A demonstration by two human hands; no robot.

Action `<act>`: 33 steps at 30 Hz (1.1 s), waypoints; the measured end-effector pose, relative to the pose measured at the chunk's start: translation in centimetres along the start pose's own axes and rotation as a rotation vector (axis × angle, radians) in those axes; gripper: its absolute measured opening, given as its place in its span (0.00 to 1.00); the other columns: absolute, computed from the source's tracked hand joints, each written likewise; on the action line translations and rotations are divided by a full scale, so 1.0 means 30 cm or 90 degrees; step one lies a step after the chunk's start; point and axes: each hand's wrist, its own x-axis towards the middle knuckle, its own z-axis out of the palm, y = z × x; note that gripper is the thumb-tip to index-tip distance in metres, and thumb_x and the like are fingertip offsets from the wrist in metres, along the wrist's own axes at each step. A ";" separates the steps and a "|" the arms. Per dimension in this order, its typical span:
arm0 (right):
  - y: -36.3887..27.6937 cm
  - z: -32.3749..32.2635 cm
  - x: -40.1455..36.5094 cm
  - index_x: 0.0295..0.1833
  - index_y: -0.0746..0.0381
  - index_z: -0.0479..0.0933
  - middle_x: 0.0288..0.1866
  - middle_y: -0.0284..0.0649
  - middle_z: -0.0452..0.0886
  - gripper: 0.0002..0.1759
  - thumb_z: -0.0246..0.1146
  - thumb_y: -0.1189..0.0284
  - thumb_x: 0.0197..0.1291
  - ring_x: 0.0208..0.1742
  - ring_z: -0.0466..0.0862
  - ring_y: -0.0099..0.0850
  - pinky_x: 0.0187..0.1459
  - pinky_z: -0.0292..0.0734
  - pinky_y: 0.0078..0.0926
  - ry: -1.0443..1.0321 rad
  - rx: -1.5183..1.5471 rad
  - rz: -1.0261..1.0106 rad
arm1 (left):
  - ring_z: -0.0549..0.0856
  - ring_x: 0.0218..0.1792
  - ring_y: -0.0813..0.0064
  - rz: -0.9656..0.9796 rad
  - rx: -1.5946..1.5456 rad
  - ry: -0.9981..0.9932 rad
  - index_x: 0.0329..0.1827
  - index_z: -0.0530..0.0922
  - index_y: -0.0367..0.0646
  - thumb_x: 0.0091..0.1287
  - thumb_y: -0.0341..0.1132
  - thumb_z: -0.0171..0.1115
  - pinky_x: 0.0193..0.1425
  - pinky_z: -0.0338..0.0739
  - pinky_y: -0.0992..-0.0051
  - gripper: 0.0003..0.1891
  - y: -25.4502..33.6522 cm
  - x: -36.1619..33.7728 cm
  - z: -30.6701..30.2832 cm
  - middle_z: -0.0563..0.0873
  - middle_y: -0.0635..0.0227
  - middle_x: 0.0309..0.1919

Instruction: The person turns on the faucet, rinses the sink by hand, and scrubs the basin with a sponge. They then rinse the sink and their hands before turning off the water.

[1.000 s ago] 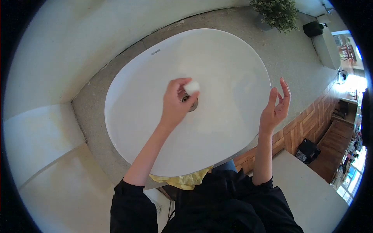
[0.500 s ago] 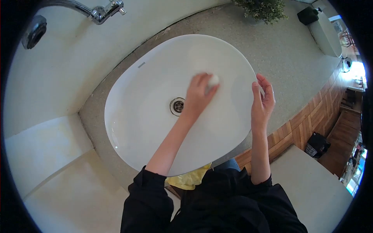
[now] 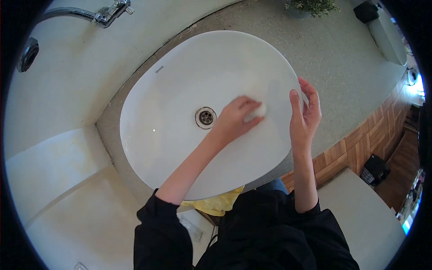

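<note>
A white oval sink (image 3: 157, 153) with a round metal drain (image 3: 206, 117) fills the middle of the view. Inside the basin, to the right of the drain, my left hand (image 3: 238, 119) is closed on a small white object (image 3: 261, 110), pressed near the basin surface; the object is blurred and mostly covered by the fingers. At the sink's right rim is my right hand (image 3: 305, 115), its thumb on the inner side and its fingers round the outside, holding the edge.
A chrome faucet (image 3: 74, 13) comes from the wall at upper left. A potted plant (image 3: 312, 6) and a black box-like object (image 3: 366, 12) stand at the upper right. Below the sink's front edge hangs a yellow cloth (image 3: 217, 203). A black bag (image 3: 375, 170) lies at right.
My left hand has moved right and slightly down within the basin, with the white object. My right hand stays at the rim. The whole view has shifted a little.
</note>
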 end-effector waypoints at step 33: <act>-0.028 0.044 0.135 0.60 0.64 0.72 0.47 0.59 0.81 0.22 0.43 0.60 0.74 0.50 0.81 0.56 0.50 0.75 0.45 -0.140 -0.278 -0.010 | 0.84 0.34 0.63 -0.095 0.044 0.182 0.44 0.84 0.38 0.51 0.34 0.74 0.41 0.79 0.70 0.18 -0.064 0.088 -0.019 0.84 0.58 0.36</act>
